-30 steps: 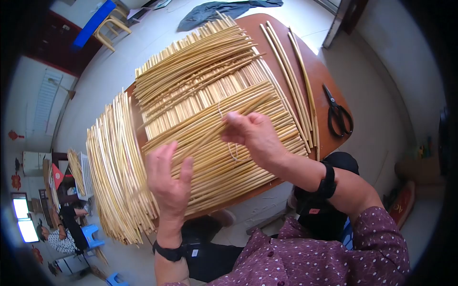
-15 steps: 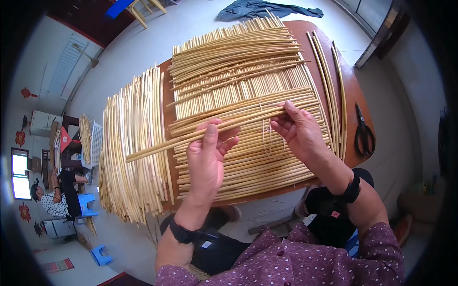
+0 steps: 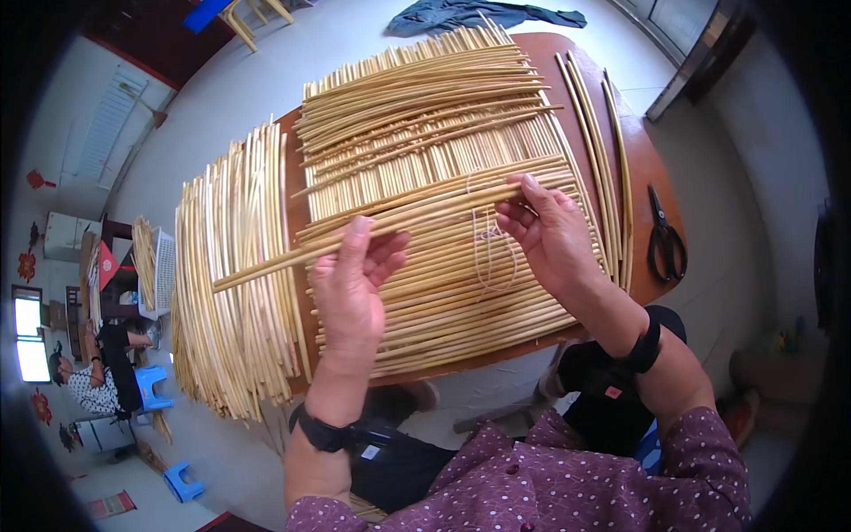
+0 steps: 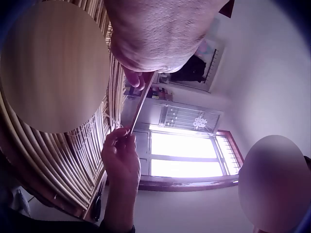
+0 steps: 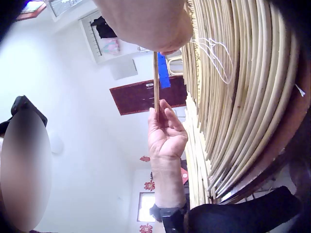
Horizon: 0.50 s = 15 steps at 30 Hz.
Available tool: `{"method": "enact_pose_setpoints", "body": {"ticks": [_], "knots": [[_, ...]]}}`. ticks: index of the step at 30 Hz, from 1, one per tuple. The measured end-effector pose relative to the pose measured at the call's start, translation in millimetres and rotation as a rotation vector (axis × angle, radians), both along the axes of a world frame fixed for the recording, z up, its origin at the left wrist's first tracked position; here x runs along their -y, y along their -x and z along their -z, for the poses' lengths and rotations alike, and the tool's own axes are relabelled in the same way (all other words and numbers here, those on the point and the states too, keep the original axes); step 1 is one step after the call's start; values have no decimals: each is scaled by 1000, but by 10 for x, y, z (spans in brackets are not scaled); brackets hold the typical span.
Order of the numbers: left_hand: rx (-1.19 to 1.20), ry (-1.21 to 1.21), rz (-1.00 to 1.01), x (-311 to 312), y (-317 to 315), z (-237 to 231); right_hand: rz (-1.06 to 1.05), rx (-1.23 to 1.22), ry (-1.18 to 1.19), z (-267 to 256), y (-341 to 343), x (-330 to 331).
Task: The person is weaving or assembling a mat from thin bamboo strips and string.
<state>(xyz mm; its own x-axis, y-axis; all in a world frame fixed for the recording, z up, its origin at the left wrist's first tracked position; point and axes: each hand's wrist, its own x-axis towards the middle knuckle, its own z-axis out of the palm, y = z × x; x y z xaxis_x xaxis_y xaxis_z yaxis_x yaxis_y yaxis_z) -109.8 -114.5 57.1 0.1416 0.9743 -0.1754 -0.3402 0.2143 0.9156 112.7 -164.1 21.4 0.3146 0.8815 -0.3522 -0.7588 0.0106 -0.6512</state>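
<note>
Two slender reed stalks (image 3: 275, 264), lying side by side, are held raised at a slant over a row of similar stalks (image 3: 425, 306) on the table. My left hand (image 3: 347, 288) pinches them between thumb and fingers near the middle, and their left ends stick out past it. At the right end, the thumb and fingertips of my right hand (image 3: 558, 232) pinch them. A thin white string (image 3: 495, 285) lies in a loose loop on the row, just below the right hand. In the right wrist view the left hand (image 5: 167, 138) grips the stalks from below.
A thick layer of pale stalks (image 3: 235, 310) covers the table's left end. More stalks (image 3: 417, 80) lie across the far side. Several loose stalks (image 3: 589, 142) and black scissors (image 3: 665, 248) rest on the brown table (image 3: 651, 168) at right. Another person (image 3: 93, 377) sits far left.
One second ago the left hand was off the stalks, fingers spread, while the right held them blurred in motion. Since then the left hand has taken hold, and the stalks are held steady between both.
</note>
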Motion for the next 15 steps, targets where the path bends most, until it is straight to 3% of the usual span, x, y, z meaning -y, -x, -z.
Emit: {"method": "enact_pose_setpoints", "body": {"ticks": [6,15], "knots": [[39,-40,-4,-81,-37,-99,118,155,-187,-203,-58,3],[77,-72,40,-105,-78,-56,89,111,-221,-192,-172,-9]]}}
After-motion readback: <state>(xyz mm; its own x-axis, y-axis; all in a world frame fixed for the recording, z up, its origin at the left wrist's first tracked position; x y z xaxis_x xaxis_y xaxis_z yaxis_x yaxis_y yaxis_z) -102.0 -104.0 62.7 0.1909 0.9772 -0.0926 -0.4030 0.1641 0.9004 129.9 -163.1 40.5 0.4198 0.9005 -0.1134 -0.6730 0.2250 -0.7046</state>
